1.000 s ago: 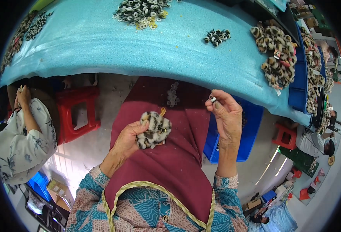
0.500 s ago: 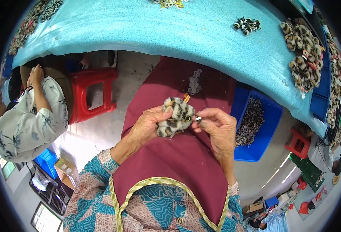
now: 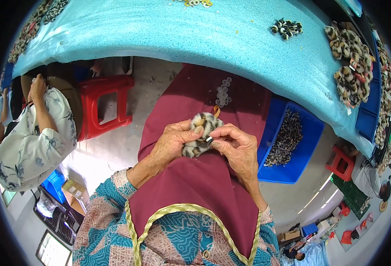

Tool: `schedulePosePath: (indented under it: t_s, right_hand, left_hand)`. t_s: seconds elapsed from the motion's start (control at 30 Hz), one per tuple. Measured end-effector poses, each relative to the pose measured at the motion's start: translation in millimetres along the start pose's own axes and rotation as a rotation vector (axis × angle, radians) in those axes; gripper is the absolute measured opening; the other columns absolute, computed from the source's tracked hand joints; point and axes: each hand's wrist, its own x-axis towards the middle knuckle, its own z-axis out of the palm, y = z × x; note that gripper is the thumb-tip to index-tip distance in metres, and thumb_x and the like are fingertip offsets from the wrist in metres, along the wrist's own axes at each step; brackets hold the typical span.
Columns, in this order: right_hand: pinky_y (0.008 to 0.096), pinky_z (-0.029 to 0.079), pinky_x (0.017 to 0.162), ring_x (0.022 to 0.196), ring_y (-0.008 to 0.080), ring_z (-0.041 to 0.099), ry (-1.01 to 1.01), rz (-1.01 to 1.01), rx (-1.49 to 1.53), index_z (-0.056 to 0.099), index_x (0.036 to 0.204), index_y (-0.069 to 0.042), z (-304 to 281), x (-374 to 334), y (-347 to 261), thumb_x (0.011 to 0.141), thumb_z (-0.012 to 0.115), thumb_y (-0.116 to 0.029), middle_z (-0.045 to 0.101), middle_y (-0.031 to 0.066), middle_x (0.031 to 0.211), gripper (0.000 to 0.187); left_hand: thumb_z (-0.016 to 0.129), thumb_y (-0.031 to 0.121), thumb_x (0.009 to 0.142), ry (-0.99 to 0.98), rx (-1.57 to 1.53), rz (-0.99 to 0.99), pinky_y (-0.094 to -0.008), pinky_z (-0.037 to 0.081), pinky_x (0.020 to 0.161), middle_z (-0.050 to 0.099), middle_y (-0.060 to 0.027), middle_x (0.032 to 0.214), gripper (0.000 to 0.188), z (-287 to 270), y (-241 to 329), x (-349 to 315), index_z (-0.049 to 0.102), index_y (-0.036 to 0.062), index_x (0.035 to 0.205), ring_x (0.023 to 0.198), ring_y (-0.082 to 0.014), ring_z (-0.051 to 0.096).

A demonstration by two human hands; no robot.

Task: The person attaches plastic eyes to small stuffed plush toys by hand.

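Observation:
A small furry plush animal [image 3: 200, 125], cream with black and tan spots and an orange loop on top, is held over my lap. My left hand [image 3: 174, 138] is closed around its left side, thumb on the fur. Against the plush's right side, my right hand [image 3: 236, 144] pinches a small black-and-white piece [image 3: 209, 139]. These fingers cover part of the plush's front. Several clear round washers [image 3: 223, 93] rest on the maroon apron [image 3: 177, 99] beyond the plush.
A blue-covered table [image 3: 169, 35] spans the far side, bearing black-and-white pieces [image 3: 286, 28] and a heap of spotted plush [image 3: 351, 66]. At right stands a blue bin [image 3: 288, 175] of small spotted pieces; at left, a red stool [image 3: 104, 106] beside a seated person [image 3: 36, 137].
My right hand has moved left with the small piece, from beside the plush onto it. The yellow-rimmed eye seen earlier is now hidden.

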Motion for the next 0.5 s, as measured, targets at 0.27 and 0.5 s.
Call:
schedulePosePath:
  t_s: [0.27, 0.5]
  right_hand:
    - [0.0193, 0.048, 0.069, 0.076, 0.0072, 0.057, 0.013, 0.037, -0.035, 0.061, 0.091, 0.004, 1.0, 2.6, -3.3, 0.078, 0.061, 0.007, 0.058, 0.0033, 0.085, 0.014]
    - [0.0193, 0.048, 0.064, 0.072, 0.0067, 0.057, 0.036, 0.051, -0.086, 0.061, 0.090, 0.003, -1.1, 4.4, -1.0, 0.078, 0.062, 0.005, 0.059, 0.0028, 0.080, 0.012]
  left_hand:
    - [0.063, 0.021, 0.085, 0.048, 0.049, 0.062, -0.0198, 0.047, 0.059, 0.063, -0.0012, 0.082, 0.024, 0.8, -1.4, 2.3, 0.063, 0.0022, 0.100, 0.068, -0.0049, 0.056]
    - [0.066, 0.017, 0.082, 0.047, 0.143, 0.176, -0.0203, 0.048, 0.063, 0.064, -0.0022, 0.084, 0.022, 2.7, -2.0, 1.8, 0.064, 0.0022, 0.099, 0.074, -0.0062, 0.058]
